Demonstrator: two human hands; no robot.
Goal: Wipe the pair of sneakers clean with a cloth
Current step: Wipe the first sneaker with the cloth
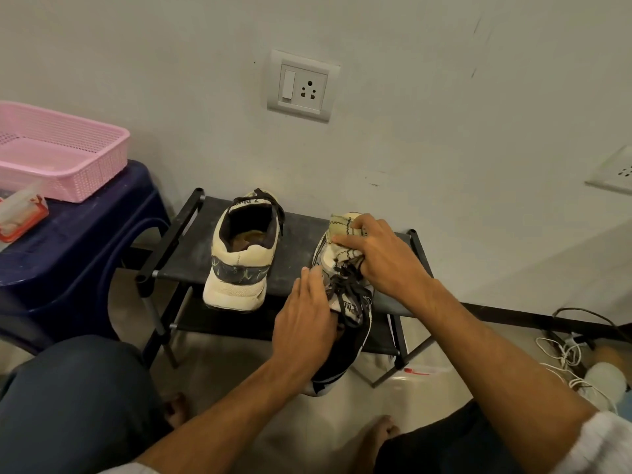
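Two cream sneakers with black trim are at a low black shoe rack (191, 248). The left sneaker (239, 254) stands on the top shelf, heel toward me. The right sneaker (345, 323) is tilted, its toe over the shelf and its heel hanging off the front edge. My left hand (304, 323) holds this sneaker at its side by the collar. My right hand (379, 254) presses a pale cloth (342, 230) with dark stitching onto the sneaker's toe, fingers curled around the cloth.
A pink plastic basket (58, 155) and a small red-lidded box (20, 213) sit on a dark blue stool (68, 244) to the left. A wall socket (302, 87) is above the rack. Cables (567, 354) lie on the floor at right. My knees and bare feet are below.
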